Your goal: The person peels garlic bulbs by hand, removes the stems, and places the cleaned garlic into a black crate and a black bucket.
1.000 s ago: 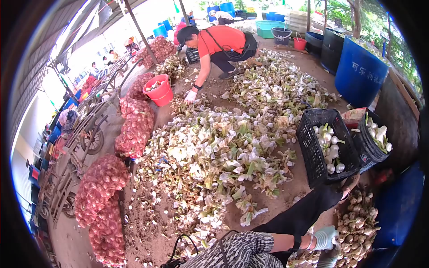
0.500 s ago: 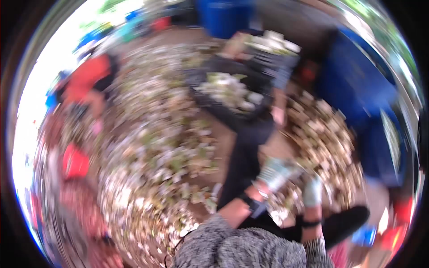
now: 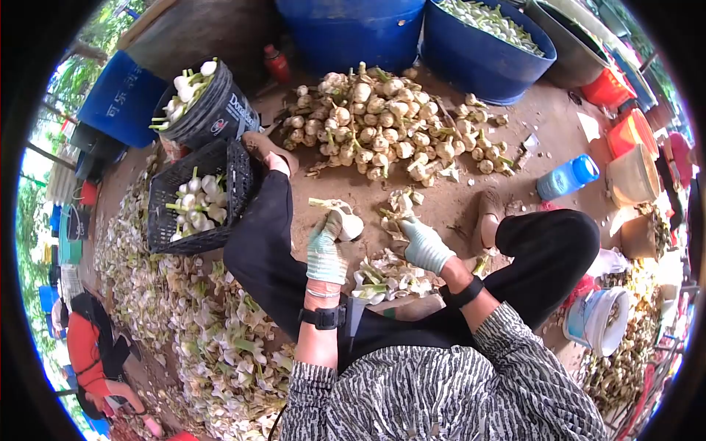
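My left hand [image 3: 328, 246], in a pale green striped glove, is closed around a white garlic bulb [image 3: 348, 226] with a short stem. My right hand [image 3: 427, 246], gloved alike, is closed beside it, its fingertips pinching papery garlic peel [image 3: 393, 230]. A gap separates the two hands. Just beyond the right fingertips lie garlic pieces [image 3: 403, 198] on the ground. Between my legs sits a heap of stripped peel and leaves [image 3: 390, 277].
Unpeeled garlic bulbs [image 3: 375, 121] are piled ahead. At left stand a black crate [image 3: 193, 242] and a black bucket [image 3: 220, 110], both holding cleaned garlic. A blue bottle [image 3: 562, 180] stands at right. Peel litter [image 3: 228, 323] spreads left, near a person in red [image 3: 87, 345].
My view has swung to the right, so the crate now appears at left and the bulb pile ahead. The earlier frame is blurred; there my hands were lower right in view.
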`<state>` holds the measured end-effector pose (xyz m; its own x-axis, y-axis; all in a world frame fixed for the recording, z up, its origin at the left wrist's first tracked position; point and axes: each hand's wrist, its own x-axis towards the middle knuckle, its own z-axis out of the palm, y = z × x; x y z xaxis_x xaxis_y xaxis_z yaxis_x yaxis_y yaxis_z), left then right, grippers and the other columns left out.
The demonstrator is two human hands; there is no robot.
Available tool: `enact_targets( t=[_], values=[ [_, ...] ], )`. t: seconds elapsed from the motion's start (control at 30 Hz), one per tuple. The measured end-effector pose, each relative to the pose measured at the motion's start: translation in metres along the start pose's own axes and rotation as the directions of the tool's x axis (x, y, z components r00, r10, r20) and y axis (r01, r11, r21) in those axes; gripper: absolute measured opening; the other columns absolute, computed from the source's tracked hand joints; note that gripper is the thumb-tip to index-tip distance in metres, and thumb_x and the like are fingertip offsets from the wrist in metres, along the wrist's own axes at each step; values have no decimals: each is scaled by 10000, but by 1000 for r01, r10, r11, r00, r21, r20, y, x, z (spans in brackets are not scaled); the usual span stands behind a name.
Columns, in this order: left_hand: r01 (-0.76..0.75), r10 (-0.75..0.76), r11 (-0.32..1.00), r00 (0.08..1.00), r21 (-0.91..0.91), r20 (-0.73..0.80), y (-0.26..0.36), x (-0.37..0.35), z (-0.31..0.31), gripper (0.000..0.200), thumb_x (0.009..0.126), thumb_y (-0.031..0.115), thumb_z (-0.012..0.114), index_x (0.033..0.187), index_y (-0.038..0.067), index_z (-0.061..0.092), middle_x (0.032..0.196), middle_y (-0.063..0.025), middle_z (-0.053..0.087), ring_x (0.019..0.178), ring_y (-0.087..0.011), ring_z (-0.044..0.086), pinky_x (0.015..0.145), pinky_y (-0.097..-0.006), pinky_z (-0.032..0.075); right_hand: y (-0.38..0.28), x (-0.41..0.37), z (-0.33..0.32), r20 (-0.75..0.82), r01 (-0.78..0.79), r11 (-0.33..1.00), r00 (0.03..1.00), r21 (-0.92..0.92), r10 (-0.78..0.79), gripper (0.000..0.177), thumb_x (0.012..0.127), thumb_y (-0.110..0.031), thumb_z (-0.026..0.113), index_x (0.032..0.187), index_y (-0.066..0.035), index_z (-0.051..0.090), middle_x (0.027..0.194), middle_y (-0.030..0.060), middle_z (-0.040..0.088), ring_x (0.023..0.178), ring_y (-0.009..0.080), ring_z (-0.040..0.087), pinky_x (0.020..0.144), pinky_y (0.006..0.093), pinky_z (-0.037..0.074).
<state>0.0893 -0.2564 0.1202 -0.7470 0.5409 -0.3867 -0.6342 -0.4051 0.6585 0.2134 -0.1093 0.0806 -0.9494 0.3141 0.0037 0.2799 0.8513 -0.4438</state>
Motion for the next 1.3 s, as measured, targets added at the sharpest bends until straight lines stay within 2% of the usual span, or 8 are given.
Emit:
enact_targets(
  t=[0.07,0.33,0.47,0.57,0.67,0.83,0.9,1.3],
  values=[
    [-67,62,966,998,248,29,-5,-1,-1,211,844,179,604,953,0,620,803,-12,608,741,-109,572,658,-247,482,-34,3,-39,241,-303,381,949,874,201,287,796,-198,635,972,17,563,747,38,565,667,88,495,565,230,427],
    [2,-29,917,998,398,61,-15,-13,13,178,850,141,573,930,-14,611,779,-15,599,655,-88,547,602,-213,451,-27,3,-49,479,-463,-132,865,877,150,283,799,-178,643,948,43,548,812,95,619,641,164,618,578,286,527],
    [43,-66,917,997,397,44,-15,-15,29,166,839,132,584,920,-11,608,780,-24,597,648,-89,543,594,-211,446,-22,0,-38,366,-368,-10,919,930,146,230,818,-175,615,897,35,569,790,80,627,654,154,621,562,264,506],
    [-43,-13,781,996,624,85,-25,-17,33,150,820,118,599,896,-11,613,769,-26,588,681,-92,538,614,-220,441,-23,2,-29,-13,-130,819,986,559,166,154,766,-141,560,822,-3,597,699,190,621,672,313,624,616,369,494],
    [-160,117,614,987,773,112,-38,-12,24,113,800,70,592,869,-14,624,776,-8,576,731,-106,535,652,-247,437,-27,3,-30,79,-189,926,982,326,172,181,727,-128,534,860,-28,604,763,238,598,740,379,594,650,401,483],
    [36,-24,928,999,372,-37,-32,-12,18,126,824,123,615,862,3,617,777,-2,585,657,-79,526,606,-211,424,-5,5,5,195,-336,736,942,588,274,261,743,-209,555,935,-42,617,823,183,627,781,357,598,680,382,486],
    [15,-16,864,1000,504,-2,-26,-5,6,114,824,111,609,869,5,614,770,0,581,658,-90,535,614,-221,438,-2,-3,6,411,-472,207,869,857,276,332,774,-303,577,967,-35,610,810,135,638,735,289,610,678,348,485],
    [125,-126,976,992,181,-6,-27,-8,5,114,821,111,617,888,22,593,765,-28,593,677,-124,566,618,-243,470,-10,0,-17,356,-374,153,925,915,131,259,823,-206,621,964,8,581,799,2,594,674,68,531,605,220,458]
  ],
)
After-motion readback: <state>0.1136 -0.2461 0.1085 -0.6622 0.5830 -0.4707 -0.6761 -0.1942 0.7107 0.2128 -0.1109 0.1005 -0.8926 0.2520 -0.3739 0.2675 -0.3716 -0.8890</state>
